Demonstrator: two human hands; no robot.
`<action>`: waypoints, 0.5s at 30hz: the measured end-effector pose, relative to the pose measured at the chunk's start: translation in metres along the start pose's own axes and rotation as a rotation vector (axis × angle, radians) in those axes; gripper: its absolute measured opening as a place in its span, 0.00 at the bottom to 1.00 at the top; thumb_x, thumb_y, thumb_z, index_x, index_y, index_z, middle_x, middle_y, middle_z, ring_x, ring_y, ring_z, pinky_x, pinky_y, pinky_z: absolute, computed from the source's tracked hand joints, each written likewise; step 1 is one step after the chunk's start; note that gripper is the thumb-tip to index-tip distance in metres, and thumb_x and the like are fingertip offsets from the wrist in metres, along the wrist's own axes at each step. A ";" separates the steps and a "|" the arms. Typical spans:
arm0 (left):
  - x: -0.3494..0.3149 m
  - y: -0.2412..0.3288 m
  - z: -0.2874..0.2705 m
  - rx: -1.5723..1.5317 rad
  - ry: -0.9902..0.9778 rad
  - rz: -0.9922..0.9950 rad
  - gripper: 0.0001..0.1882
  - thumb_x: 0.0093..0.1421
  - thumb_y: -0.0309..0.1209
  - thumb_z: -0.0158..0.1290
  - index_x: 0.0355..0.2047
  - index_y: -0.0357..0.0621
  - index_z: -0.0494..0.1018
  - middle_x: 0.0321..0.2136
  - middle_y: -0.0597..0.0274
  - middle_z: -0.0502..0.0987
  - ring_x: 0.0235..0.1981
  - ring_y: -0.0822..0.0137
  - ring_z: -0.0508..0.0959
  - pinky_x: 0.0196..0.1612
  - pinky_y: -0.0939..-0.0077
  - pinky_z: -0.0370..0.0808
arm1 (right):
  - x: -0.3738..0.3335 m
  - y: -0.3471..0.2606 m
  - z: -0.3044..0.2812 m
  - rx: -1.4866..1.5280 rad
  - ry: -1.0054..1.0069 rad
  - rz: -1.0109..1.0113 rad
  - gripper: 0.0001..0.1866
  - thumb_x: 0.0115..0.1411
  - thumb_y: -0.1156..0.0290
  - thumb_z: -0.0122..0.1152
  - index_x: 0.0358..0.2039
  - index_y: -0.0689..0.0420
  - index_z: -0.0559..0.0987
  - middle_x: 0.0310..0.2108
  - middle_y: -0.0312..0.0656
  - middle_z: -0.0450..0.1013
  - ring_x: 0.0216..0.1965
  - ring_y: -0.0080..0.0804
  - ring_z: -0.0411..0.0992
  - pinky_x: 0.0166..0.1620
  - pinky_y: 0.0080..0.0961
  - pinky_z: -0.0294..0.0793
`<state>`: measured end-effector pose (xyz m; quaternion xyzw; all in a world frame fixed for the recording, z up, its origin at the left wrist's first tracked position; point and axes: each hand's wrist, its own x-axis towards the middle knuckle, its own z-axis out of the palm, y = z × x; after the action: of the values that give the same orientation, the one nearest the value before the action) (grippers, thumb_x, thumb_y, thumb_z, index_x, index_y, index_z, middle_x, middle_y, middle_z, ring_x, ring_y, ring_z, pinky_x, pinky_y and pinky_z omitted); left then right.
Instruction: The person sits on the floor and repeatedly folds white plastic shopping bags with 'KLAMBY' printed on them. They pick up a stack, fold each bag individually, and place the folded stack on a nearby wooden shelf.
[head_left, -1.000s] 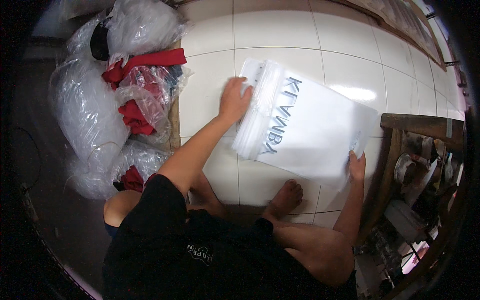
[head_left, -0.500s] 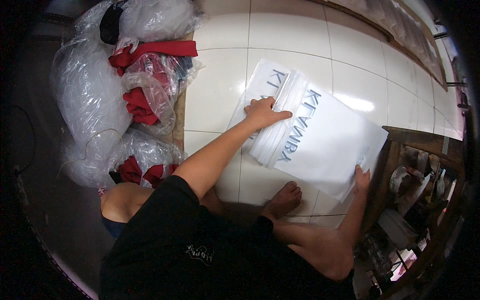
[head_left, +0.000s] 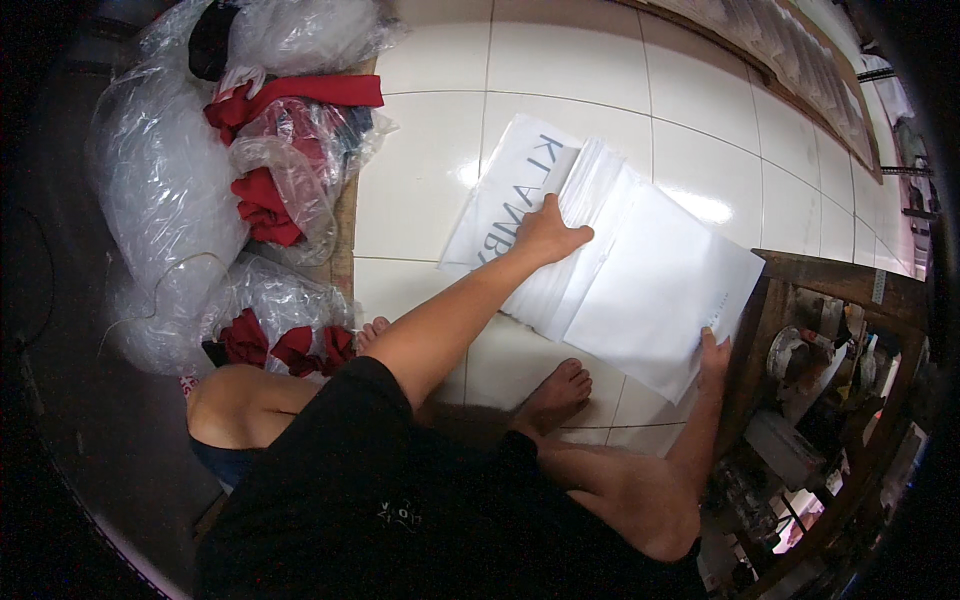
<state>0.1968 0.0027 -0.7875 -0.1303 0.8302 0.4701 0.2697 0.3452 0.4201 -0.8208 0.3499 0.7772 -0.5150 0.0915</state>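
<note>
A stack of flat white plastic bags [head_left: 660, 285] lies tilted over the tiled floor in front of me, its folded edges bunched in a thick ridge across the middle. My left hand [head_left: 552, 235] is closed over the left side of this ridge, with the thumb pointing right. Left of the ridge, another white bag [head_left: 505, 190] with large dark printed letters lies flat, partly under my left hand and forearm. My right hand [head_left: 713, 358] pinches the near right corner of the stack, thumb on top; its other fingers are mostly hidden beneath.
Clear plastic sacks [head_left: 165, 190] and red cloth pieces [head_left: 265, 205] are heaped along the left. A dark wooden frame [head_left: 840, 275] with tools and scraps stands at the right. Another board [head_left: 780, 60] with white sheets lies at the far right. My bare foot [head_left: 560, 390] rests near the stack.
The lettered face right of the ridge has gone from sight, and a plain white face shows there. More lettering shows on the left. My left hand has shifted slightly right; my right hand keeps its corner.
</note>
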 end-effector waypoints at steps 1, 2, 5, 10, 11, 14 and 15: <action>0.003 -0.002 0.000 0.008 -0.010 -0.016 0.43 0.47 0.48 0.60 0.53 0.26 0.60 0.47 0.30 0.73 0.50 0.41 0.74 0.53 0.58 0.71 | 0.000 -0.001 0.001 -0.039 0.005 -0.001 0.30 0.60 0.74 0.57 0.61 0.69 0.62 0.55 0.55 0.68 0.53 0.44 0.68 0.54 0.36 0.68; 0.002 0.000 0.000 0.010 -0.020 -0.023 0.43 0.47 0.48 0.59 0.54 0.26 0.60 0.46 0.30 0.73 0.49 0.41 0.75 0.53 0.59 0.71 | -0.002 -0.003 0.000 -0.074 0.012 0.005 0.30 0.59 0.74 0.57 0.61 0.70 0.62 0.54 0.55 0.69 0.53 0.44 0.68 0.54 0.36 0.68; 0.001 0.003 -0.001 0.006 -0.038 -0.010 0.44 0.48 0.47 0.58 0.56 0.26 0.59 0.45 0.32 0.74 0.48 0.42 0.76 0.51 0.59 0.72 | -0.001 -0.006 -0.003 -0.147 0.026 0.009 0.30 0.59 0.74 0.58 0.60 0.71 0.63 0.54 0.56 0.69 0.53 0.45 0.68 0.54 0.37 0.68; 0.010 -0.014 0.004 -0.296 -0.120 0.038 0.38 0.49 0.42 0.59 0.54 0.26 0.64 0.41 0.39 0.76 0.42 0.52 0.78 0.47 0.64 0.74 | 0.027 0.043 -0.002 -0.234 0.162 -0.146 0.30 0.57 0.72 0.59 0.57 0.75 0.66 0.50 0.62 0.71 0.52 0.52 0.70 0.56 0.40 0.68; 0.010 -0.020 0.000 -0.334 -0.143 -0.010 0.38 0.48 0.42 0.59 0.52 0.26 0.65 0.42 0.39 0.76 0.43 0.52 0.78 0.47 0.65 0.74 | 0.009 0.009 0.010 -0.249 0.145 -0.079 0.30 0.57 0.70 0.59 0.56 0.75 0.66 0.49 0.63 0.72 0.51 0.53 0.70 0.56 0.40 0.68; 0.006 -0.008 -0.008 -0.400 -0.252 -0.087 0.36 0.47 0.42 0.59 0.50 0.25 0.66 0.42 0.40 0.76 0.43 0.55 0.78 0.47 0.68 0.74 | -0.002 -0.002 0.000 -0.233 0.179 -0.030 0.31 0.57 0.68 0.58 0.56 0.75 0.67 0.49 0.65 0.71 0.52 0.55 0.70 0.56 0.41 0.68; 0.002 0.001 -0.014 -0.374 -0.263 -0.101 0.36 0.48 0.41 0.59 0.52 0.26 0.66 0.41 0.41 0.76 0.42 0.57 0.78 0.47 0.68 0.74 | 0.004 0.012 -0.009 -0.211 0.194 -0.040 0.31 0.57 0.67 0.58 0.56 0.75 0.66 0.50 0.65 0.71 0.52 0.55 0.70 0.57 0.41 0.68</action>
<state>0.1902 -0.0082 -0.7817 -0.1567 0.6789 0.6145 0.3700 0.3513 0.4321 -0.8277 0.3710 0.8390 -0.3957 0.0421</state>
